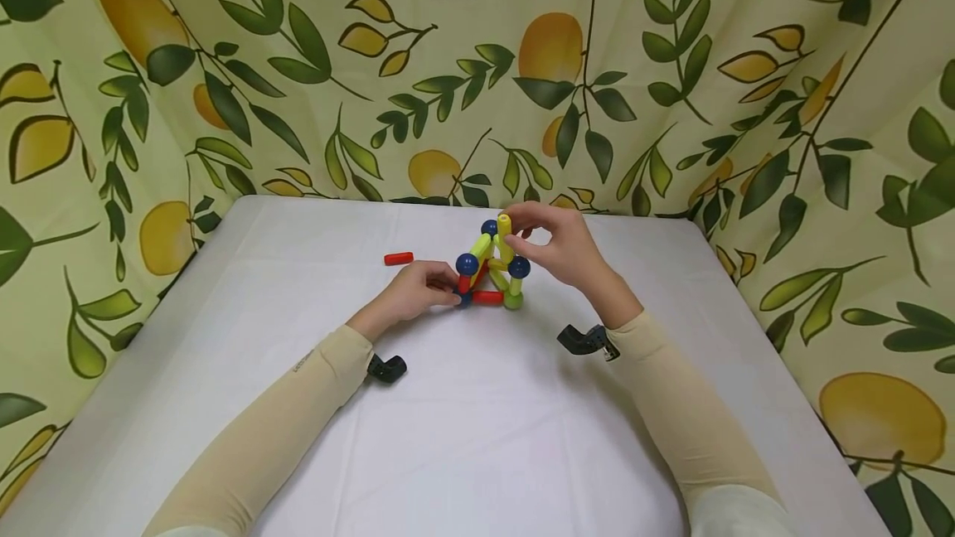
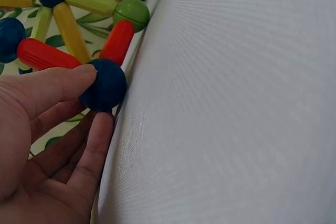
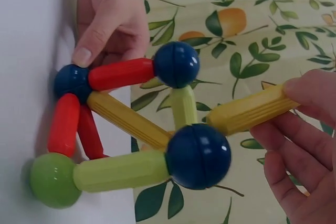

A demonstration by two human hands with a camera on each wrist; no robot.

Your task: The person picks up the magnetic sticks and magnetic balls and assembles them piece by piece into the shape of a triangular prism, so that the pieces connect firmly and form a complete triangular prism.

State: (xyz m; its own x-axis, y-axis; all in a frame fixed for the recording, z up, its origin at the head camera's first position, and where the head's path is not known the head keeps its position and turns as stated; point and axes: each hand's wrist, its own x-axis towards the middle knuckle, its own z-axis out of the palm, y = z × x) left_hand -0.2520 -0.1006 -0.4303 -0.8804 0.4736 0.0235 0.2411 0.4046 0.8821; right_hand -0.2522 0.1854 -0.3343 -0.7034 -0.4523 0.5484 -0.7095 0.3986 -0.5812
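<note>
A frame of coloured rods and balls, like a magnetic building set, stands on the table. My left hand [image 1: 409,295] pinches the blue ball [image 2: 106,85] at its lower left corner between thumb and fingers. With thumb and fingertips, my right hand [image 1: 561,245] holds a yellow rod [image 3: 257,107] upright, its lower end at the upper right blue ball [image 3: 198,156]. Below that ball, a light green rod [image 3: 122,171] runs down to a green ball [image 3: 55,180]. Red rods [image 1: 488,297] join at the held corner ball. Another blue ball [image 1: 467,263] tops the left side.
A loose red rod [image 1: 399,258] lies on the white tabletop [image 1: 462,437], left of the frame and behind my left hand. A leaf-and-fruit patterned curtain [image 1: 477,65] encloses the table at the back and sides. Dark wrist-worn devices [image 1: 584,340] hang by both cuffs.
</note>
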